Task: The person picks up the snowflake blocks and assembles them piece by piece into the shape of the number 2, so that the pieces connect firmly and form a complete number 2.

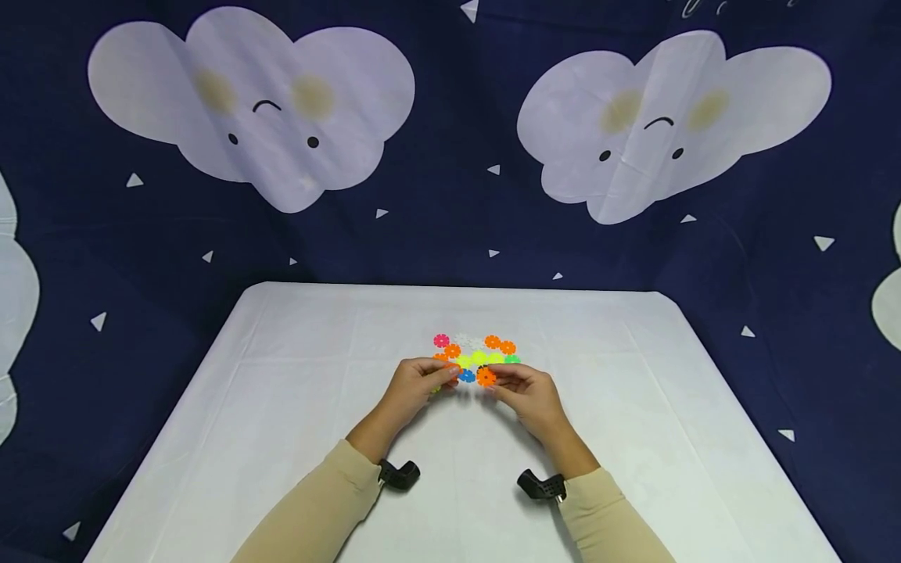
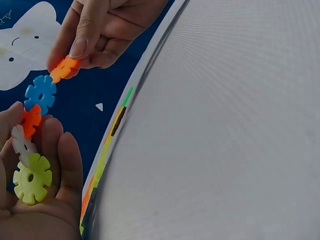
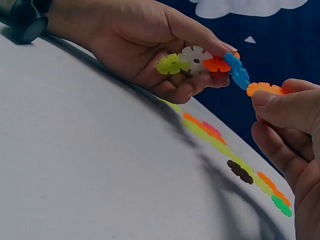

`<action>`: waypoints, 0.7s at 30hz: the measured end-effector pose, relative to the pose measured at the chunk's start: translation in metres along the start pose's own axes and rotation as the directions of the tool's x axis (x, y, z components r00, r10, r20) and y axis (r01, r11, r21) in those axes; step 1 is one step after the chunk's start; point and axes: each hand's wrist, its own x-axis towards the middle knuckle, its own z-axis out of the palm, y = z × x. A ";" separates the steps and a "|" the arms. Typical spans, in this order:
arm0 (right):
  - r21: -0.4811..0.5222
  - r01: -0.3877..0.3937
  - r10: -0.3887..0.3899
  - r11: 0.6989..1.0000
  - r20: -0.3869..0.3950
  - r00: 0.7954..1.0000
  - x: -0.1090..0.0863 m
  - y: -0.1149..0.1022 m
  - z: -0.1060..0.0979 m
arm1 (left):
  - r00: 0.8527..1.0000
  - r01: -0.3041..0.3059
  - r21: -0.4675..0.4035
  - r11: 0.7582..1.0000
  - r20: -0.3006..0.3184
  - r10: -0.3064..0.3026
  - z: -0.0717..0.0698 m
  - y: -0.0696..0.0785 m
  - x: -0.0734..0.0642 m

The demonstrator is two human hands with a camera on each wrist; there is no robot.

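Between the hands stretches a short chain of slotted plastic snowflake discs, held up over the white table. My left hand (image 1: 414, 385) pinches its red-orange disc (image 2: 32, 120) between thumb and fingers. A white disc (image 3: 195, 60) and a yellow-green disc (image 2: 33, 178) hang off that side, over the left palm. On the other side a blue disc (image 3: 237, 70) joins the red-orange one. My right hand (image 1: 529, 395) pinches an orange disc (image 1: 486, 377), whose edge meets the blue disc in both wrist views. Part of the orange disc is hidden under the right fingertips.
Loose discs lie on the white table (image 1: 450, 477) just beyond the hands: a pink one (image 1: 441, 341), white ones (image 1: 466, 341), several orange and yellow ones, a green one (image 3: 281, 205) and a dark brown one (image 3: 240, 171). A dark blue cloud-print cloth (image 1: 457, 234) hangs behind.
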 end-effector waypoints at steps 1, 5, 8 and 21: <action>0.003 0.005 -0.005 1.000 0.004 1.000 0.000 0.000 0.000 | 1.000 0.000 -0.007 1.000 0.000 0.000 0.000 0.000 0.000; 0.029 0.036 -0.037 0.999 0.031 0.999 0.000 0.001 0.000 | 1.000 0.011 -0.036 0.999 -0.005 -0.011 0.000 0.000 0.000; 0.055 0.062 -0.064 0.997 0.044 0.997 0.000 0.002 0.000 | 1.000 0.017 -0.050 0.999 -0.007 -0.017 0.000 0.001 0.000; 0.049 0.176 -0.179 0.983 0.078 0.981 -0.001 0.004 0.001 | 0.999 0.033 -0.096 0.995 0.013 -0.032 0.001 0.002 0.000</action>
